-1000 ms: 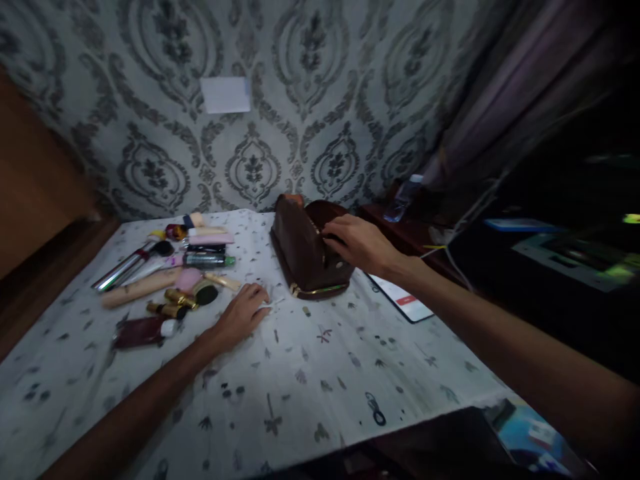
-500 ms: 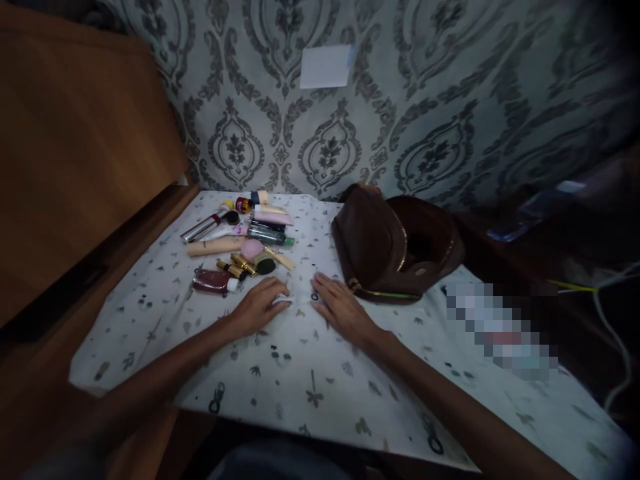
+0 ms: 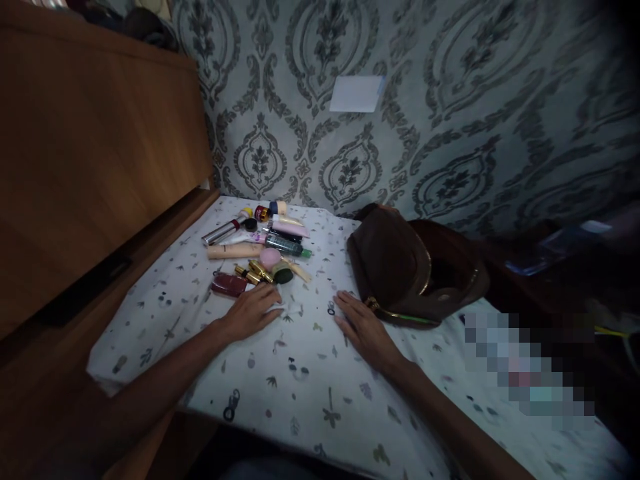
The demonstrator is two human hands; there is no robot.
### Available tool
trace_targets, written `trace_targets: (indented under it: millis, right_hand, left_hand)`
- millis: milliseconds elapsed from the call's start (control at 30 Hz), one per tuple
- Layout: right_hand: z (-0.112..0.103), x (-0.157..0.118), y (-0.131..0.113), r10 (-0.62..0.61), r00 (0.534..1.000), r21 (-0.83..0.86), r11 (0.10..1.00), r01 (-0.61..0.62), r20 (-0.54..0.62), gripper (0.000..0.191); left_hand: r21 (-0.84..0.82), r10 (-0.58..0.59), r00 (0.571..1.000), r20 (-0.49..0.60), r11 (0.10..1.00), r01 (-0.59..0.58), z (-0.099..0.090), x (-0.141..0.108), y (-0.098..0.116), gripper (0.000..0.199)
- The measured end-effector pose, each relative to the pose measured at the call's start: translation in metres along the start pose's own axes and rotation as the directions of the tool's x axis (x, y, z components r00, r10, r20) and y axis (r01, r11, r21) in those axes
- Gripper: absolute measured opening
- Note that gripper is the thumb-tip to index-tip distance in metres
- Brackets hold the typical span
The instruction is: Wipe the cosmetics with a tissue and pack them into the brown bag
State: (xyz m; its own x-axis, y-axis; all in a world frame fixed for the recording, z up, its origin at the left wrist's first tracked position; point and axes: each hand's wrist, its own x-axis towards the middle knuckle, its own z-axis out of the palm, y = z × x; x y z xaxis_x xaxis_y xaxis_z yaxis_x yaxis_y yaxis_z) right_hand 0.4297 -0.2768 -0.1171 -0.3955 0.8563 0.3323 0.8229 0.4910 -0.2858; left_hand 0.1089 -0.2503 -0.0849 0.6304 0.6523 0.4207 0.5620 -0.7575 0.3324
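My left hand (image 3: 254, 313) rests palm down on the patterned white cloth (image 3: 280, 393), fingers loosely bent and thumb apart, beside a dark red bottle (image 3: 229, 285). Small wrinkles show in the cloth by its fingertips. Lying flat with fingers stretched out, my right hand (image 3: 364, 328) is just left of a brown handbag (image 3: 387, 257), whose zip gapes. Past my left hand is a cluster of cosmetics: gold tubes (image 3: 249, 274), a pink rounded item (image 3: 271, 258), a beige tube (image 3: 233, 251), a dark green-capped bottle (image 3: 285, 245) and a silver tube (image 3: 220, 233). Neither hand holds anything visible.
A wooden cabinet (image 3: 105, 153) borders the left side. Behind the table stands a wall with damask paper (image 3: 345, 167), bearing a white card (image 3: 357, 93). A blurred-out item (image 3: 525, 367) lies on the right, near a yellow cable (image 3: 607, 331).
My hands have moved apart: the left slid left toward the red bottle, the right slightly right. The whole view has shifted, so the scene sits lower and further right. Bag and cosmetics stay put.
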Motion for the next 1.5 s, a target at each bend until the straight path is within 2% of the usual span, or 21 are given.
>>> trace_targets:
  millis: [333,833,967,1033,1100,1233,1367,1433,1500]
  right_hand:
    - [0.001,0.0,0.0,-0.018,0.999,-0.033,0.999,0.017,-0.028,0.046]
    - [0.0,0.0,-0.003,0.005,1.0,-0.071,0.997,-0.007,-0.026,0.045]
    - [-0.002,0.015,-0.01,0.035,0.997,-0.081,0.996,-0.041,-0.066,0.038]
    - [-0.005,0.039,-0.014,0.041,0.996,-0.068,0.997,-0.047,-0.085,0.035]
    - [-0.008,0.078,-0.016,0.035,0.995,-0.054,0.998,-0.04,-0.095,0.035]
    - [-0.008,0.189,-0.012,0.094,0.994,-0.091,0.991,-0.098,-0.056,0.03]
    - [0.01,0.3,-0.003,0.131,0.991,-0.113,0.985,-0.134,-0.033,0.035]
    - [0.023,0.342,0.001,0.13,0.991,-0.13,0.983,-0.13,-0.012,0.04]
    - [0.036,0.373,0.005,0.104,0.994,-0.146,0.984,-0.1,0.021,0.043]
  left_hand:
    - [0.081,0.037,0.998,-0.046,0.996,-0.033,0.005,0.0,-0.002,0.014]
    - [0.06,0.071,0.997,-0.016,0.996,-0.07,0.003,0.003,0.001,0.005]
    - [0.068,0.077,0.997,-0.01,0.995,-0.077,0.001,0.004,0.006,0.003]
    - [0.074,0.08,0.997,0.012,0.994,-0.081,-0.001,0.004,0.009,0.004]
    - [0.078,0.078,0.996,0.041,0.994,-0.081,-0.002,0.004,0.01,0.007]
    - [0.064,0.075,0.995,0.064,0.995,-0.079,-0.003,0.004,0.008,0.008]
    - [0.071,0.049,0.995,0.086,0.996,-0.055,-0.001,0.005,0.005,0.009]
    - [0.071,0.041,0.993,0.11,0.996,-0.049,0.0,0.006,0.005,0.011]
    - [0.072,0.039,0.991,0.13,0.996,-0.049,0.001,0.007,0.005,0.012]
